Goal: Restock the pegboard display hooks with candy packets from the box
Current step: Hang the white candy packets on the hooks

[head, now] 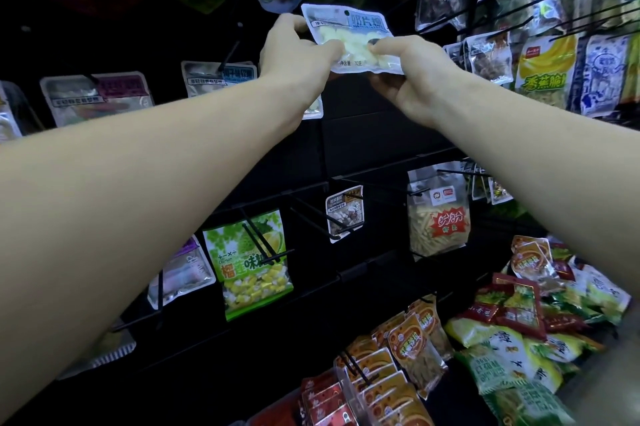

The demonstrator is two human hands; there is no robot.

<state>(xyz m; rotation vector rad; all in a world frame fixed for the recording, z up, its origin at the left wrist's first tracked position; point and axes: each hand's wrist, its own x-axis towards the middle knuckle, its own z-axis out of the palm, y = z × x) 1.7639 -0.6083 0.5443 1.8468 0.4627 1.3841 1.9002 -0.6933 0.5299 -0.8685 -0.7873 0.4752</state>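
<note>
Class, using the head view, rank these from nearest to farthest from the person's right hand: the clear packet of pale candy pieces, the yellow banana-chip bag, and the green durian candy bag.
1. Clear packet of pale candy pieces: gripped by the right hand itself.
2. Yellow banana-chip bag: hanging to its right.
3. Green durian candy bag: well below, lower left.
</note>
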